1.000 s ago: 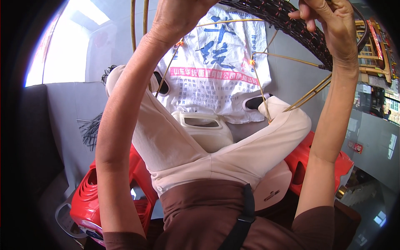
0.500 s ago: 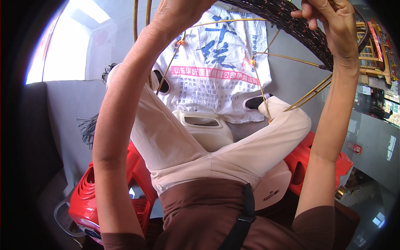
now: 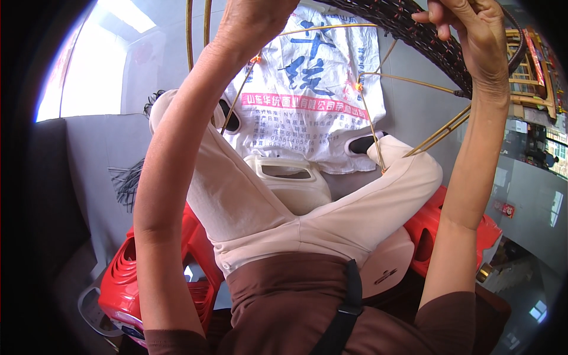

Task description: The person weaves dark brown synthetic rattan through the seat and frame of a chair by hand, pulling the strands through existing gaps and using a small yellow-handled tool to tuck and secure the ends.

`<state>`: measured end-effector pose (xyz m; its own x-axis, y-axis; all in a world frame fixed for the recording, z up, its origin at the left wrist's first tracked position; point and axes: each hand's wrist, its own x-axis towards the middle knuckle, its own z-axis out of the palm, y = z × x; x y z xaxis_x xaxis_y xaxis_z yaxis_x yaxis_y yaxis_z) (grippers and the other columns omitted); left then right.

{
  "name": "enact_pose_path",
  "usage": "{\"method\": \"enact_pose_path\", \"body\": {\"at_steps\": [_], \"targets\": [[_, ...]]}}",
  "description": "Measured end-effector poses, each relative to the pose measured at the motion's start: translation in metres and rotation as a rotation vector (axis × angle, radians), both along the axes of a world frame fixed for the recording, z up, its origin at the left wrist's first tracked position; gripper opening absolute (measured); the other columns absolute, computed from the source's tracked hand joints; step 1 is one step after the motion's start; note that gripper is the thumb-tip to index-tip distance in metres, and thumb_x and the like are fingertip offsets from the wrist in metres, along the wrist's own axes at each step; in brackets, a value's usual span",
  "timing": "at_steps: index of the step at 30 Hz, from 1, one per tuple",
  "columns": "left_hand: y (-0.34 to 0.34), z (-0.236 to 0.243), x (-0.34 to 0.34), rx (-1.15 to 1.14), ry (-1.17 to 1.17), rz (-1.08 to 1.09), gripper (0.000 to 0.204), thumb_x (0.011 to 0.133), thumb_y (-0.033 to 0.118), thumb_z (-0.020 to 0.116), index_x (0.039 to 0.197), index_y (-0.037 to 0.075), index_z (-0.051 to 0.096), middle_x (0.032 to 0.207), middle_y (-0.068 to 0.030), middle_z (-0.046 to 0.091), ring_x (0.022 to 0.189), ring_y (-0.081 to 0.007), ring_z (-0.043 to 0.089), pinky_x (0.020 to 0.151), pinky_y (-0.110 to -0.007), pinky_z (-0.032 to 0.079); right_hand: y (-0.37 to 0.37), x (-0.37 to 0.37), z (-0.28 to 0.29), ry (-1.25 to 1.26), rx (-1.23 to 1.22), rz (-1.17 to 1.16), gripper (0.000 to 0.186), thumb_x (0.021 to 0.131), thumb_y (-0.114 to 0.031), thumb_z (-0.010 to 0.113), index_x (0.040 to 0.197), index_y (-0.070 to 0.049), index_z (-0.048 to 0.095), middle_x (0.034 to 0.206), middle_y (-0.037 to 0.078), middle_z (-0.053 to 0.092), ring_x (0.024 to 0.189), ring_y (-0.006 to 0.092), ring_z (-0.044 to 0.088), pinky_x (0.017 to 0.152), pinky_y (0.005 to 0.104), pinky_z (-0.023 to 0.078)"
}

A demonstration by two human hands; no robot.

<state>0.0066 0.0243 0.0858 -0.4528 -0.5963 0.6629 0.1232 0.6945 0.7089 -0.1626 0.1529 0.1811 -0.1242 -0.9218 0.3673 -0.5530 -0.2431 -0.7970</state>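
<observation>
A dark brown woven wicker band (image 3: 408,29) curves across the top right, set on a frame of thin tan rods (image 3: 438,133) with orange ties at some joints. My right hand (image 3: 482,44) is raised at the band's right end, its fingers bent in front of the weave; what they pinch is hidden. A dark loop (image 3: 522,44) arcs out behind this hand. My left hand (image 3: 257,21) is up at the top edge, where its fingers are cut off from view. Some rods rest against my legs and run down between them.
A white printed sack (image 3: 313,118) lies on the grey floor beyond my knees. Between my legs stands a cream plastic stool (image 3: 290,186). Red plastic stools (image 3: 121,290) flank me. Dark thin strips (image 3: 125,183) lie at left, and a bamboo-coloured rack (image 3: 535,77) is at far right.
My left hand and forearm have shifted slightly, and the upright rods beside them lean a little further left. My right hand stays at the woven band, with barely any movement.
</observation>
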Motion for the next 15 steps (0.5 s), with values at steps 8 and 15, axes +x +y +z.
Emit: {"method": "enact_pose_path", "body": {"at_steps": [8, 15], "targets": [[0.0080, 0.0037, -0.0009, -0.040, 0.029, 0.086, 0.011, 0.070, -0.011, 0.062, 0.069, -0.004, 0.054, 0.083, -0.0061, 0.049, 0.066, -0.0120, 0.050, 0.056, -0.023, 0.045, 0.0004, -0.0019, 0.0001, -0.010, 0.027, 0.005, 0.026, 0.087, -0.024, 0.061, 0.091, 0.001, 0.062, 0.056, 0.002, 0.056, 0.040, 0.0047, 0.050, 0.048, 0.0195, 0.051], [0.0081, -0.0042, -0.0031, 0.008, -0.004, 0.106, 0.011, 0.070, -0.010, 0.062, 0.069, -0.004, 0.054, 0.082, -0.0057, 0.049, 0.065, -0.0125, 0.050, 0.056, -0.023, 0.044, 0.0062, 0.0064, -0.0059, 0.023, -0.051, -0.014, 0.025, 0.087, -0.022, 0.061, 0.092, 0.002, 0.062, 0.056, 0.002, 0.056, 0.041, 0.0052, 0.050, 0.048, 0.0201, 0.051]]}}
